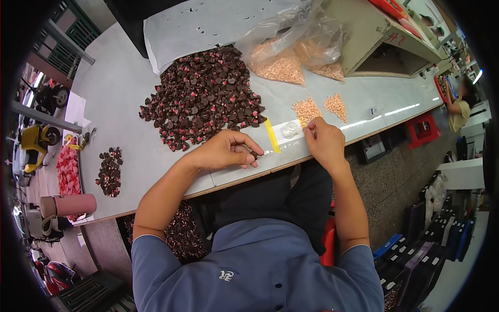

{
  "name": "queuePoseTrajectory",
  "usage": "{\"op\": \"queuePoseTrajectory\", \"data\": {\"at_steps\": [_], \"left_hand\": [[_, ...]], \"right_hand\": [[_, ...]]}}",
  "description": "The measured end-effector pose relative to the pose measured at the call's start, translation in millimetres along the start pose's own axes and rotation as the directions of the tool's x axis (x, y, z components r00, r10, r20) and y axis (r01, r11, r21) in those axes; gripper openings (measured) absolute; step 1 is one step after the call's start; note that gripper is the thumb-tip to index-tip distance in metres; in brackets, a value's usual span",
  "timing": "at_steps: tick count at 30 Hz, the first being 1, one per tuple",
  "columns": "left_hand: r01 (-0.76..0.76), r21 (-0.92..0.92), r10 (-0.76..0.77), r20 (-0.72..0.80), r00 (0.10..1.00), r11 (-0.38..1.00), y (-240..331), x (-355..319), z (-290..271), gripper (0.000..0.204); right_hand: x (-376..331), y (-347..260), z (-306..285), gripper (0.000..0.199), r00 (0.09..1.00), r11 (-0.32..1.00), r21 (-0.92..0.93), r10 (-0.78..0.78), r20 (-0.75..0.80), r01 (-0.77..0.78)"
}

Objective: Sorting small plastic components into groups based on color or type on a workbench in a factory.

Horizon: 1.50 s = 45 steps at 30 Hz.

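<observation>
My left hand [226, 150] is over the table near its front edge, thumb and fingers closed on a small dark piece [254, 155]. It looks like those in the large heap of small dark pieces with red and pink parts [200, 91] just beyond. My right hand [326, 144] is closed in a pinch beside a small pile of peach-coloured pieces [306, 108]; whatever its fingertips hold is too small to tell. Between the hands, a clear round item [289, 130] sits on a white patch edged with yellow tape [272, 136]. A second little peach pile [336, 106] lies to the right.
Clear bags of peach pieces [278, 65] stand at the back beside a beige open-fronted box [387, 49]. At left are a smaller dark pile [109, 171], a pink cylinder [75, 205] and pink-red packets [67, 169]. A red stool [422, 130] and another person [460, 106] are right.
</observation>
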<state>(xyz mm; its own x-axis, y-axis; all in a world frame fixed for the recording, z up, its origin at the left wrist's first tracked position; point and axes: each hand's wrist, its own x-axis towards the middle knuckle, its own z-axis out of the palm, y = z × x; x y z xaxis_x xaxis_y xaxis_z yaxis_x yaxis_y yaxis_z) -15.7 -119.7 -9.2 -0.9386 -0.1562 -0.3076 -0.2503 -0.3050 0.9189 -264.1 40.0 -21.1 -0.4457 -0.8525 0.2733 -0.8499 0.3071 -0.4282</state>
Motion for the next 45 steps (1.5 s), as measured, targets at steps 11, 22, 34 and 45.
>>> {"op": "queuePoseTrajectory", "data": {"at_steps": [11,22,34,45], "left_hand": [[-0.006,-0.118,0.008,0.012,1.0,0.993,-8.1,-1.5,1.4,0.024],[0.028,-0.134,-0.036,-0.055,0.998,0.991,-19.2,5.9,12.4,0.022],[-0.107,-0.158,0.089,-0.112,0.99,0.982,-22.7,6.8,9.9,0.019],[-0.097,-0.167,0.077,-0.123,0.989,0.981,-24.3,8.6,9.8,0.019]], "right_hand": [[-8.8,-5.0,3.8,0.008,1.0,1.0,0.011,0.021,-0.011,-0.021],[-44.6,-79.5,20.8,0.006,0.983,0.708,0.69,0.033,0.178,-0.149],[-49.0,-100.9,32.4,0.005,0.984,0.645,0.744,0.123,0.125,-0.176],[-53.0,-103.7,22.7,0.004,0.988,0.643,0.749,0.112,0.111,-0.157]]}}
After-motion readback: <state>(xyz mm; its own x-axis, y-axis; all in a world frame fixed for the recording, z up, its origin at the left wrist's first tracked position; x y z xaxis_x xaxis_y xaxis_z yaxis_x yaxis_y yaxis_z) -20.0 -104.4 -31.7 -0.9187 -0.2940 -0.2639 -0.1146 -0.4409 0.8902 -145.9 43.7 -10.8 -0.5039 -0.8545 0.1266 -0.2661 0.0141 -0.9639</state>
